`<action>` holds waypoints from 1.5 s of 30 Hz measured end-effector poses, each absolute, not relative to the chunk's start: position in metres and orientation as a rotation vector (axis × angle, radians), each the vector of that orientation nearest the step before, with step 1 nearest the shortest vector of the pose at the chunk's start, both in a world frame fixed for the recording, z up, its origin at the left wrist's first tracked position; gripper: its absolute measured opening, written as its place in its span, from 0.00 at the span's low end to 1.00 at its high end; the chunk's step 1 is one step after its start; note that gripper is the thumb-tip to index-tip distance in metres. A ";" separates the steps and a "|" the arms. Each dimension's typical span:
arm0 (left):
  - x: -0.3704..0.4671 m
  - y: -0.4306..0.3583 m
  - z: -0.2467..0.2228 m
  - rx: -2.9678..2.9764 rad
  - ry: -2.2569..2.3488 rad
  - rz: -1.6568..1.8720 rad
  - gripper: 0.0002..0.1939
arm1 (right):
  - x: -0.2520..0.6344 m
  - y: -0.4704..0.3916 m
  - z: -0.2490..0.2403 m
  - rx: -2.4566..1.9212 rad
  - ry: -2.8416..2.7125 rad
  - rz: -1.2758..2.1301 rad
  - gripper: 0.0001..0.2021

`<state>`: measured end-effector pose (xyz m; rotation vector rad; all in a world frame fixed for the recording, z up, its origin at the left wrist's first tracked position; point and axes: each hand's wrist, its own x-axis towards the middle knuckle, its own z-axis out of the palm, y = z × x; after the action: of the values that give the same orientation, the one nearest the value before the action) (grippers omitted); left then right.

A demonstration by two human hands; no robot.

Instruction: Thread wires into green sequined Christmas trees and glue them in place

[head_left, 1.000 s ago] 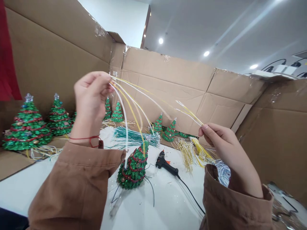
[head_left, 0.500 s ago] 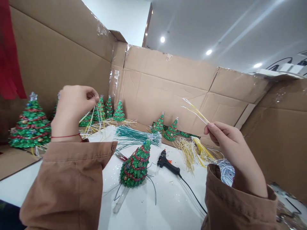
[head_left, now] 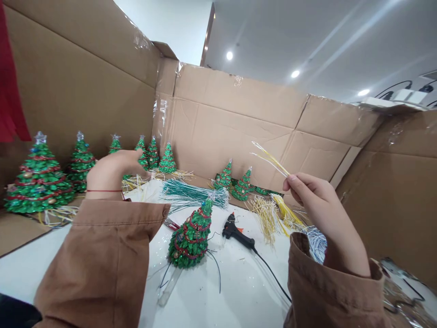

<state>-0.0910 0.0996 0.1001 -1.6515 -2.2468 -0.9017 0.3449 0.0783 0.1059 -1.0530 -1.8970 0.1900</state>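
Observation:
My right hand (head_left: 309, 189) pinches a few yellow and white wires (head_left: 271, 159), raised in front of the cardboard wall. On the left, my left hand (head_left: 118, 168) has its fingers apart with nothing held, just above loose yellow and white wires (head_left: 136, 182) at the back left. Between my arms a small green tree (head_left: 191, 237) with red garland leans on the white table (head_left: 235, 282), with a clear stick (head_left: 169, 287) and dark wires at its base. A black glue gun (head_left: 238, 232) lies right of the tree.
Several decorated trees (head_left: 40, 177) line the left and back. Green wires (head_left: 194, 193) lie behind the middle tree, near red-handled pliers (head_left: 171, 224). Yellow wire bundles (head_left: 287, 214) and bluish-white wires (head_left: 316, 243) are at the right. Cardboard walls (head_left: 235, 114) surround the table.
My left hand has lowered and opened, and the wires that hung from its fingers are now down on the pile. My right hand still holds its wires, slightly further left in view.

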 end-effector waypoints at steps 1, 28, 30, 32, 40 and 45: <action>-0.087 0.099 0.102 -1.703 -2.239 -0.873 0.31 | 0.343 0.078 0.105 -1.057 -1.900 0.196 0.19; 0.090 0.057 0.137 -2.574 -1.436 -2.161 0.08 | 0.316 0.064 0.103 -0.964 -2.076 0.174 0.18; 0.084 0.057 0.138 -2.477 -1.418 -2.168 0.08 | 0.319 0.066 0.103 -0.950 -2.076 0.195 0.17; 0.079 0.056 0.140 -2.427 -1.409 -2.165 0.08 | 0.321 0.068 0.104 -0.935 -2.075 0.228 0.17; 0.079 0.052 0.139 -2.157 -1.236 -2.360 0.10 | 0.320 0.066 0.105 -0.924 -2.120 0.294 0.17; 0.062 0.064 0.139 -1.979 -1.205 -2.490 0.07 | 0.331 0.071 0.106 -0.945 -2.043 0.338 0.18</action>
<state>0.0616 0.0641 0.1386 -1.9785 -1.2050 -2.4898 0.3313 0.0710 0.1060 -0.9455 -2.0432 0.3379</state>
